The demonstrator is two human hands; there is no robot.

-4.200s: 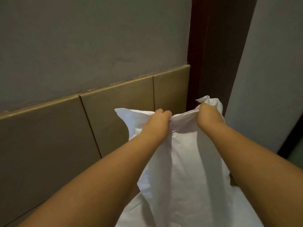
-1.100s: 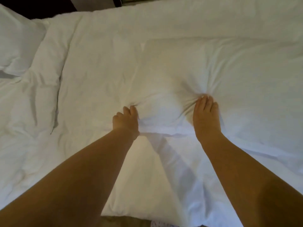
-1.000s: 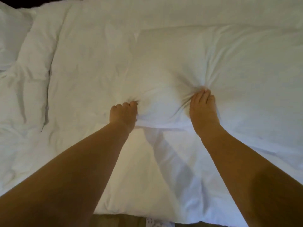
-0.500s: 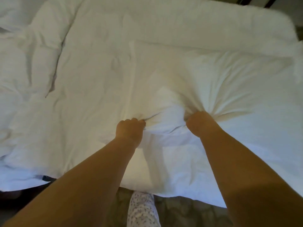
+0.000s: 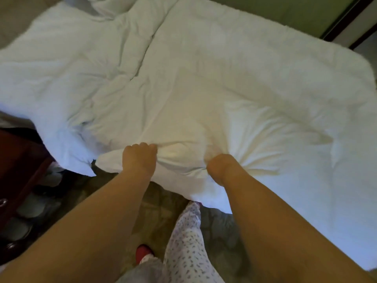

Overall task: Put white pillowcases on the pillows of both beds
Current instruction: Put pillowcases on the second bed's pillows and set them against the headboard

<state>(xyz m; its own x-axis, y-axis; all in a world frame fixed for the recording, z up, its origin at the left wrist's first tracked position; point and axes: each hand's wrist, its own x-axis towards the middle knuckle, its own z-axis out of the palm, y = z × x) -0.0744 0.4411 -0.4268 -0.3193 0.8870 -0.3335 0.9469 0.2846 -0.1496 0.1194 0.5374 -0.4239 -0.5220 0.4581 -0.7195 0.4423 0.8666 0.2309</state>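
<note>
A white-cased pillow (image 5: 255, 127) lies across the near edge of the bed, on a rumpled white duvet (image 5: 183, 48). My left hand (image 5: 139, 157) is fisted on the pillow's near edge, bunching the white fabric. My right hand (image 5: 221, 167) grips the same edge a little to the right, with creases radiating from it. The pillow's near edge hangs over the bed's side. Another white pillow (image 5: 110, 5) shows partly at the top left.
A dark red wooden bedside cabinet (image 5: 18, 160) stands at the left, with pale slippers (image 5: 30, 207) on the floor by it. My patterned trouser leg (image 5: 187, 248) and a red shoe (image 5: 142, 252) stand on the carpet. A dark door frame (image 5: 346, 19) is at the top right.
Earlier I held the pillowcase up against a wall. In the last second both hands closed into fists on the pillow's edge and drew it toward the bed's near side.
</note>
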